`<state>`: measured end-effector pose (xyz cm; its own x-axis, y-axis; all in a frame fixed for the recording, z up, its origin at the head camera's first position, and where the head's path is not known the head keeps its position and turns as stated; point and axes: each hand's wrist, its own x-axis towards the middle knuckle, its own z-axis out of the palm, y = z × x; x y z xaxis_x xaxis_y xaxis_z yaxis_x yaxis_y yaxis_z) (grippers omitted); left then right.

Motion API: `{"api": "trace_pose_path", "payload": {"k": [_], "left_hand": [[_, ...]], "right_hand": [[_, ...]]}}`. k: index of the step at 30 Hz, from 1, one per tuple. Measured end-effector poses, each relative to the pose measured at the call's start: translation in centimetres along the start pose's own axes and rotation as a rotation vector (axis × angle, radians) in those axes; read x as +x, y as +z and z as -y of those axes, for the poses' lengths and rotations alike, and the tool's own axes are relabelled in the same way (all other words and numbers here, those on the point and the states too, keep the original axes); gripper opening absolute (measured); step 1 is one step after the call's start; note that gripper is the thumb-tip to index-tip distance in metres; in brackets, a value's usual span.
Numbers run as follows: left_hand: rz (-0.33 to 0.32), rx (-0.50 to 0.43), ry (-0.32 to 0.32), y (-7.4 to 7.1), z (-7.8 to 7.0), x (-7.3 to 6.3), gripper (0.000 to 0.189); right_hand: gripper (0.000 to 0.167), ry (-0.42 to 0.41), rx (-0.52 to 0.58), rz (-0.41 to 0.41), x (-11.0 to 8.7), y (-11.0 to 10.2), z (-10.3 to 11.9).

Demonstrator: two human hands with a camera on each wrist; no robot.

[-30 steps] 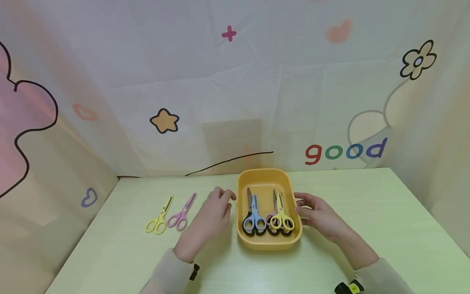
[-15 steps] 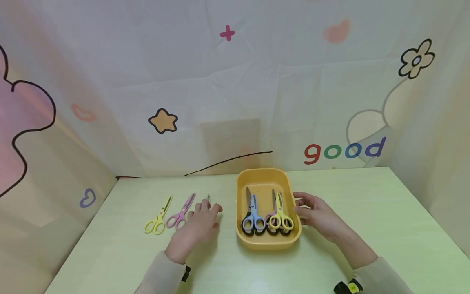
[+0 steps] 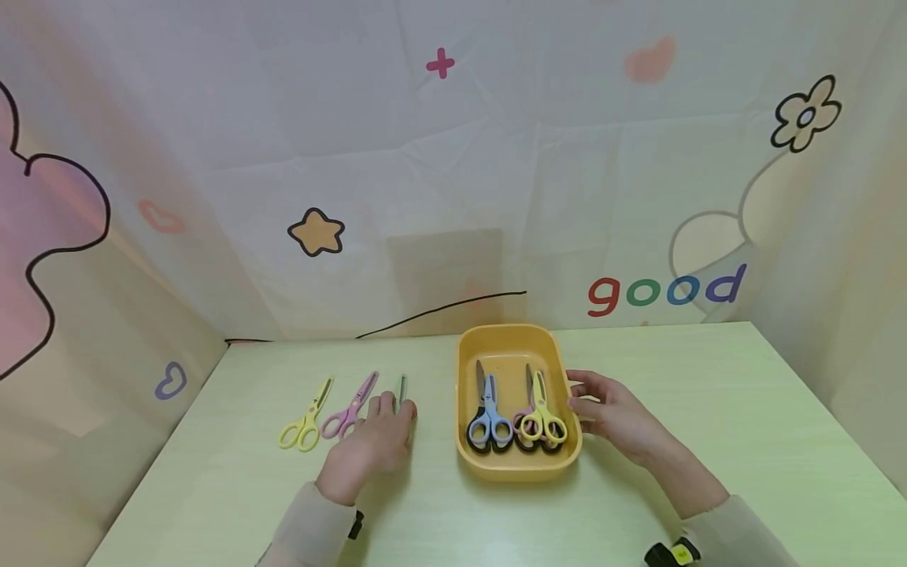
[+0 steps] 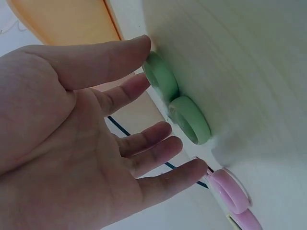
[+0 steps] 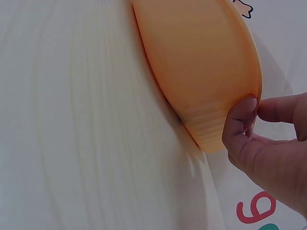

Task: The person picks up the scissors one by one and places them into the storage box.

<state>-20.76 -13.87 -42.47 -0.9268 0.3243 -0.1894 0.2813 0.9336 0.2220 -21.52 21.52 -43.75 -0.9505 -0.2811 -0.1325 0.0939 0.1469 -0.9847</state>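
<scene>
A yellow tray [image 3: 520, 466] stands on the table with several scissors in it, among them blue scissors [image 3: 489, 425] and yellow scissors [image 3: 542, 421]. My right hand [image 3: 616, 417] holds the tray's right rim, thumb and fingertips at its edge in the right wrist view. My left hand [image 3: 375, 441] is over green scissors [image 3: 402, 386] left of the tray. In the left wrist view its fingers are spread and loosely bent, with the thumb tip beside the green handle loops [image 4: 192, 120]; contact is unclear. The hand hides most of these scissors in the head view.
Pink scissors [image 3: 350, 413] lie just left of my left hand, and another pair of yellow scissors [image 3: 306, 425] lies farther left. A printed curtain [image 3: 453, 173] hangs behind the pale table [image 3: 708, 409] and at both sides.
My left hand has moved left from beside the tray to the green scissors, whose tip now shows past the fingers. The right hand and tray have stayed in place.
</scene>
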Motion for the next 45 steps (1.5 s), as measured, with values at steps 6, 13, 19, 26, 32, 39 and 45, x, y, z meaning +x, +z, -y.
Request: {"api": "trace_pose_path", "payload": {"k": [6,13,19,26,32,39,45], "left_hand": [[0.015,0.005,-0.009,-0.2,0.1,-0.1,0.03],[0.022,0.031,-0.019,-0.2,0.2,-0.1,0.029],[0.04,0.047,-0.036,-0.4,0.1,-0.1,0.039],[0.037,0.031,-0.023,-0.4,0.0,0.2,0.036],[0.012,-0.002,-0.017,-0.4,0.1,0.5,0.026],[-0.039,-0.054,0.002,-0.3,0.0,0.7,0.021],[-0.11,-0.09,0.018,-0.1,-0.1,1.1,0.026]], "right_hand": [[0.057,0.005,-0.008,0.001,0.1,0.0,0.0],[0.057,0.008,-0.007,0.002,0.1,0.0,-0.1],[0.056,0.005,-0.003,0.003,0.1,0.0,0.0],[0.057,0.015,-0.006,-0.002,-0.1,0.0,0.1],[0.057,0.015,-0.004,-0.004,-0.1,0.1,0.1],[0.057,0.015,-0.001,-0.001,-0.2,0.1,0.1],[0.057,0.011,-0.003,0.0,-0.1,0.1,0.2]]}}
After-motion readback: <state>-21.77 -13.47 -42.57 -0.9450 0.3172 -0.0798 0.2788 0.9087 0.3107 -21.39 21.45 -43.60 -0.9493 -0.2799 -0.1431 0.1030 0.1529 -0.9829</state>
